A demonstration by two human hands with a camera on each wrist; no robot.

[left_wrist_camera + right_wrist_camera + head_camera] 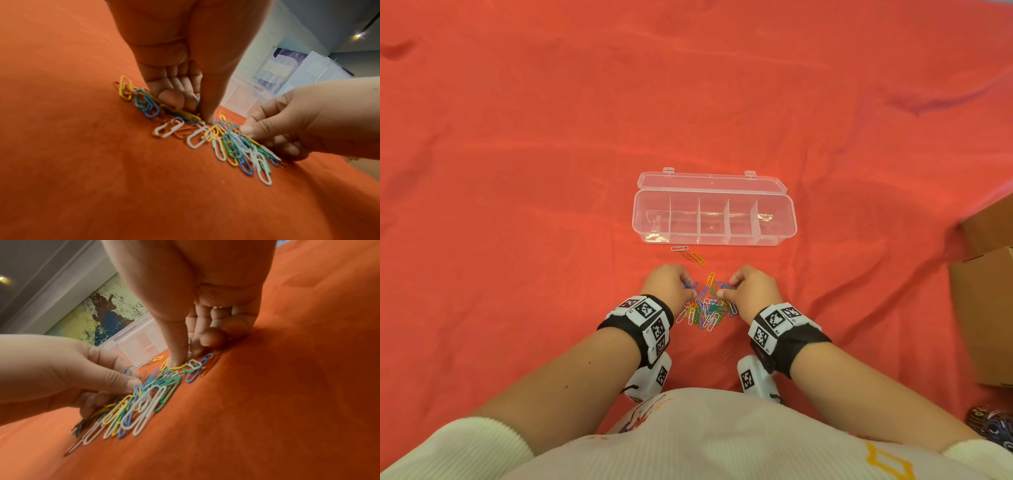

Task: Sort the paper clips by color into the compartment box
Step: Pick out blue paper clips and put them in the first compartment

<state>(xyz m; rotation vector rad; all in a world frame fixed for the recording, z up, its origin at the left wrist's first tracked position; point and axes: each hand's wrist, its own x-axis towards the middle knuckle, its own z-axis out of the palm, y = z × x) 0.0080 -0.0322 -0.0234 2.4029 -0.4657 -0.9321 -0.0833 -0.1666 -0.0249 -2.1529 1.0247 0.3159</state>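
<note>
A heap of paper clips (707, 310) in blue, green, yellow, white and red lies on the red cloth between my hands. My left hand (690, 291) is curled at the heap's left edge, and its thumb and fingers (202, 112) pinch a blue clip (198, 99). At the right edge my right hand (724, 289) is curled too, with a clip (190, 342) pinched between its thumb and forefinger (185, 353). The clear compartment box (650, 219) stands beyond the heap with its lid open, and its several compartments look bare. Three loose clips (690, 255) lie just in front of it.
A brown cardboard box (986, 308) sits at the right edge of the cloth. One thin red clip (727, 356) lies between my wrists. Wrinkled red cloth (551, 154) stretches wide to the left and beyond the clear box.
</note>
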